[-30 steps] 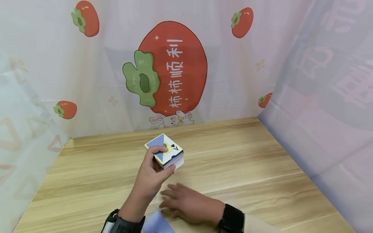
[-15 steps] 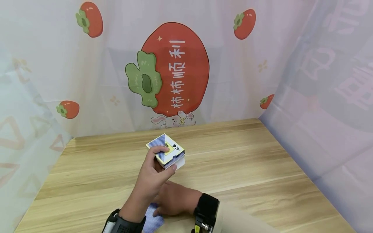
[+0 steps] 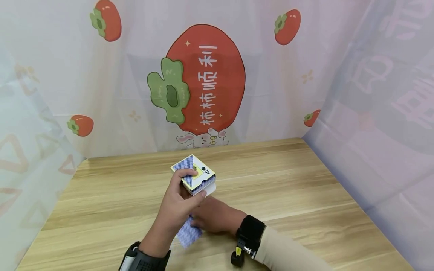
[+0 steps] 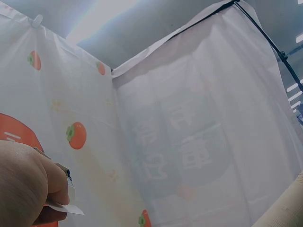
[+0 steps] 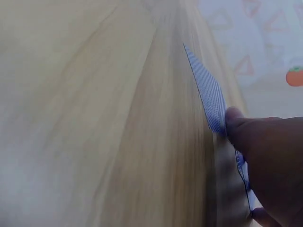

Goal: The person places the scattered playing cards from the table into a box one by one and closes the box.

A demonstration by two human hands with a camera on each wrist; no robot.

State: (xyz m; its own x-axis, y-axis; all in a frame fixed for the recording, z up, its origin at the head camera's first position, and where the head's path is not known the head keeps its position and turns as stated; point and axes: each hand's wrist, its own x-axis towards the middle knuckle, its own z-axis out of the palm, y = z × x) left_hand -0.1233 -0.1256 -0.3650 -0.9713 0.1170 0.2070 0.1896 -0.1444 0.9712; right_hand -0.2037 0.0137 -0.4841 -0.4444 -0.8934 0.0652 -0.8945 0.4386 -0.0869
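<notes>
My left hand (image 3: 174,210) grips a card box (image 3: 205,178) above the table, its fingers over the top and its thumb at the near end. The box has a blue checked pattern, a yellow trim and an ace of spades on its face. A white flap (image 3: 209,190) sticks out at the open end, where blue-patterned cards show inside. Below and partly behind that hand, my right hand (image 3: 218,214) holds a blue-backed playing card (image 3: 189,234). In the right wrist view the thumb (image 5: 234,118) presses against the card (image 5: 208,92), which tilts up off the wood.
The wooden table (image 3: 288,188) runs back to a white curtain (image 3: 268,109) printed with persimmons. Further curtains close off both sides. A black band with a small camera (image 3: 237,258) hangs at the right wrist, close over the table.
My right hand has come in from the right, reached the card and now holds it, moving slightly forward. The left hand keeps the box almost still.
</notes>
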